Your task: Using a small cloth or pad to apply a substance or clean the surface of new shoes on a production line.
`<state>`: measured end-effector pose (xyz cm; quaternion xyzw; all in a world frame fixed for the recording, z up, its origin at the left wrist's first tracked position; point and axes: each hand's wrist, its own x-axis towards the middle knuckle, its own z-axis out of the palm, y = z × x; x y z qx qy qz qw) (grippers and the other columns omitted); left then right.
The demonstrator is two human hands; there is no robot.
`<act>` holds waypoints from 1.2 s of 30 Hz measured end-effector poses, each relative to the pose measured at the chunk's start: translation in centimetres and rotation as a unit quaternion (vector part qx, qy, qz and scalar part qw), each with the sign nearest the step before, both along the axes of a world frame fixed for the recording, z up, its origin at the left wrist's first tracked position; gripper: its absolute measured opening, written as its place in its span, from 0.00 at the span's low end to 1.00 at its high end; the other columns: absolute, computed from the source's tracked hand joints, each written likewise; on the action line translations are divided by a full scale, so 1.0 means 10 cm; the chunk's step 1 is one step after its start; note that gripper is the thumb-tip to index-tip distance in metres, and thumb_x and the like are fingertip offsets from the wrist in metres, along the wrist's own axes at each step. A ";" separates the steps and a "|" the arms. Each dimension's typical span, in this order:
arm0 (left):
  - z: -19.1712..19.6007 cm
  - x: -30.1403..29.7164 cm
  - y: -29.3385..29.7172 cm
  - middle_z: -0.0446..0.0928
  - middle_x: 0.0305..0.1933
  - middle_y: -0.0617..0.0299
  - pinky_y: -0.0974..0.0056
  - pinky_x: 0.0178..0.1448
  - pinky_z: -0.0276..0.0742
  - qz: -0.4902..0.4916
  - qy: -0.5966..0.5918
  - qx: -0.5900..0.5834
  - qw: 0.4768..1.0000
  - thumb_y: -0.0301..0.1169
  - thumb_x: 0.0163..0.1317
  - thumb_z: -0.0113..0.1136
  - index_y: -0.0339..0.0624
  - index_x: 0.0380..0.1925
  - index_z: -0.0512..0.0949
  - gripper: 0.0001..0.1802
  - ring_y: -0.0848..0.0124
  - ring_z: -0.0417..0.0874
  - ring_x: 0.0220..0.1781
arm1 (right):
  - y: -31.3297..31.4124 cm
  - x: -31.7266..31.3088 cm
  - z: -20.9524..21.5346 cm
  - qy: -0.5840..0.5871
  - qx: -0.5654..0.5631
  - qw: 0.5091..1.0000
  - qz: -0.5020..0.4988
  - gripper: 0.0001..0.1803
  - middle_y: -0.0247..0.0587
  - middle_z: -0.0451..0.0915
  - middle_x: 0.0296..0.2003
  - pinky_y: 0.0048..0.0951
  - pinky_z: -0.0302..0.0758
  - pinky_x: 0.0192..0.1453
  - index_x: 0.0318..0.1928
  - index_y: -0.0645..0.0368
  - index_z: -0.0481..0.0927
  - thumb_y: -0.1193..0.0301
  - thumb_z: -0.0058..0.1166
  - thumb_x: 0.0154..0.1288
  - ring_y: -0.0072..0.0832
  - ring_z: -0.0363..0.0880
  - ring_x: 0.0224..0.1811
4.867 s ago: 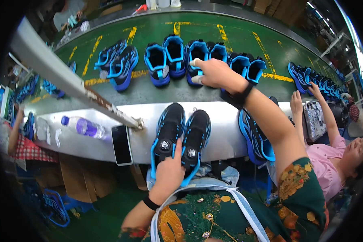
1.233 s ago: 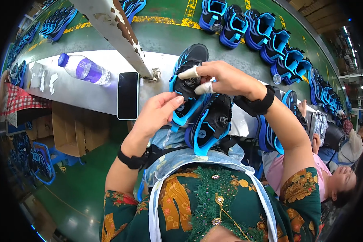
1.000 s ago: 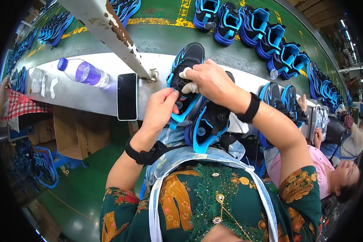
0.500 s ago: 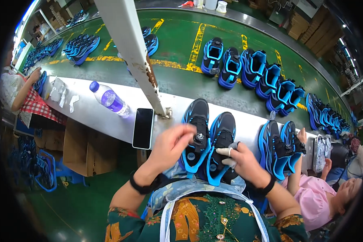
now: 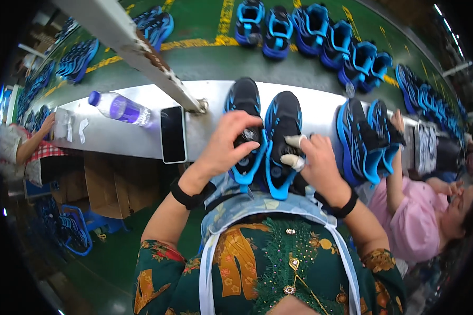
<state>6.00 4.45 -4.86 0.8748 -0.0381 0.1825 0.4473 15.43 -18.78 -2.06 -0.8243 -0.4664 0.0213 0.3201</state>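
Note:
Two black sneakers with bright blue soles and collars stand side by side at the bench edge, toes pointing away from me. My left hand (image 5: 227, 143) grips the left sneaker (image 5: 243, 97) around its tongue and round dial, thumb and forefinger curled on either side. White finger covers sit on the thumb and forefinger of my right hand (image 5: 316, 160). Those two fingertips close in at the tongue of the right sneaker (image 5: 284, 113), partly hiding its dial. Both heels reach over the bench edge toward my light blue apron (image 5: 268, 207).
Left along the metal bench (image 5: 205, 131) lie a phone (image 5: 173, 135) and a purple-labelled bottle (image 5: 122, 108), near a slanted white post (image 5: 136, 47). Another sneaker pair (image 5: 355, 134) is at right, beside a co-worker in pink (image 5: 404, 220). Sneakers line the green conveyor (image 5: 205, 63) beyond.
The view has tilted, so the bench sits higher in the picture. My left hand has gone from a blurred pinch beside the dial to a wider grip around the left sneaker's tongue.

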 end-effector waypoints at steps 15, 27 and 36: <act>-0.04 -0.02 -0.06 0.77 0.47 0.60 0.65 0.59 0.68 -0.011 0.112 -0.177 0.978 0.23 0.56 0.61 0.40 0.50 0.79 0.19 0.70 0.76 0.52 | 0.00 -0.01 -0.15 -0.113 -0.004 0.994 -0.010 0.18 0.37 0.73 0.26 0.36 0.64 0.43 0.42 0.53 0.81 0.62 0.68 0.51 0.36 0.71 0.35; -0.06 -0.04 -0.07 0.76 0.45 0.62 0.68 0.55 0.67 0.042 0.075 -0.103 0.991 0.27 0.56 0.63 0.39 0.49 0.79 0.18 0.70 0.75 0.50 | 0.02 0.02 -0.08 -0.058 -0.015 0.998 -0.009 0.14 0.37 0.72 0.26 0.38 0.65 0.49 0.38 0.54 0.80 0.65 0.67 0.52 0.38 0.72 0.35; -0.06 -0.04 -0.04 0.75 0.46 0.62 0.68 0.56 0.66 0.038 0.096 -0.107 0.989 0.27 0.56 0.63 0.39 0.49 0.80 0.18 0.71 0.73 0.48 | 0.01 -0.01 -0.05 -0.046 -0.019 0.999 -0.012 0.17 0.37 0.71 0.26 0.38 0.65 0.48 0.44 0.54 0.81 0.66 0.66 0.53 0.37 0.71 0.34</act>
